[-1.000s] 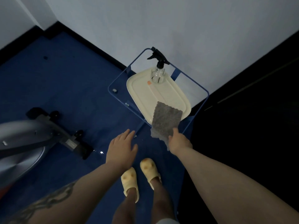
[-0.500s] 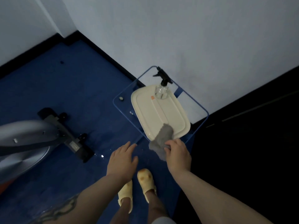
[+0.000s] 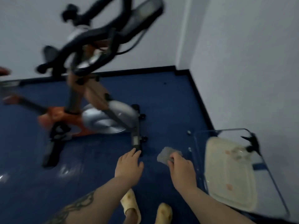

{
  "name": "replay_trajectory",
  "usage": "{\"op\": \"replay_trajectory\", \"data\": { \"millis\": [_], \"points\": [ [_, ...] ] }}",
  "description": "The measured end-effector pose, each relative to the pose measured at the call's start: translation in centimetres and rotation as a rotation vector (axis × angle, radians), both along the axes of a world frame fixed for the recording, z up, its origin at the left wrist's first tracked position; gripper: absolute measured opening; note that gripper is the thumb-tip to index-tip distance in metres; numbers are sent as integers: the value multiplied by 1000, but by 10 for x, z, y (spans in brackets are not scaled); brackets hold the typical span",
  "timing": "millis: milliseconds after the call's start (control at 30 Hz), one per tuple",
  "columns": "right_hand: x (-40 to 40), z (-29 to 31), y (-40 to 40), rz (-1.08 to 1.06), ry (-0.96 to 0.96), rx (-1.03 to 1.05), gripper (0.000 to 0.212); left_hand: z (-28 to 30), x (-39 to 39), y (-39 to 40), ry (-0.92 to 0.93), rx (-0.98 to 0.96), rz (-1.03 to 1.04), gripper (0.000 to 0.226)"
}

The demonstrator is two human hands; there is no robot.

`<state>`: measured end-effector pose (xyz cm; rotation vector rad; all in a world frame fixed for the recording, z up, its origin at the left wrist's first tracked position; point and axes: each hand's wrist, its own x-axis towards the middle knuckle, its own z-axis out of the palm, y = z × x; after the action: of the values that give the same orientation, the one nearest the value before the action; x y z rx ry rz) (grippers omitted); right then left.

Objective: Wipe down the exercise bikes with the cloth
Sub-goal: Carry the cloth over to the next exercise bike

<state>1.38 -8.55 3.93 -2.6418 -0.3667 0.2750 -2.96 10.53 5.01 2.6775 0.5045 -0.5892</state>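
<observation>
The right hand (image 3: 182, 168) grips the crumpled grey cloth (image 3: 165, 155), the left hand (image 3: 129, 164) is spread and empty, and the blurred black-and-orange exercise bike (image 3: 90, 88) stands ahead to the left, nearer the left hand.

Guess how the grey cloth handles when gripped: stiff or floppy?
Probably floppy: the cloth sits bunched in the right hand, not flat. Likely light, since a few fingers carry it. The frame is blurred, so its texture is unclear.
</observation>
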Motion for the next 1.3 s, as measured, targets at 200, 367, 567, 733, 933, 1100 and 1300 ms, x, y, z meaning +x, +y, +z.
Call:
{"op": "replay_trajectory", "data": {
  "millis": [200,367,567,733,933,1100,1300],
  "points": [
    [-25,16,127,300,64,71,12,8,-100,112,-9,44,418,55],
    [-73,21,232,478,66,74,11,1,-196,186,-6,26,685,55],
    [-134,23,348,435,116,76,13,-3,-300,284,43,20,815,57],
    [-173,27,437,468,117,142,12,4,-345,377,-2,83,861,54],
    [-189,30,527,481,168,136,12,-1,-348,448,-24,10,896,55],
    [-172,23,628,605,156,92,8,-1,-329,528,-86,5,903,54],
    [-151,34,756,826,141,59,9,22,-334,645,-100,71,1056,50]
  ]
}}
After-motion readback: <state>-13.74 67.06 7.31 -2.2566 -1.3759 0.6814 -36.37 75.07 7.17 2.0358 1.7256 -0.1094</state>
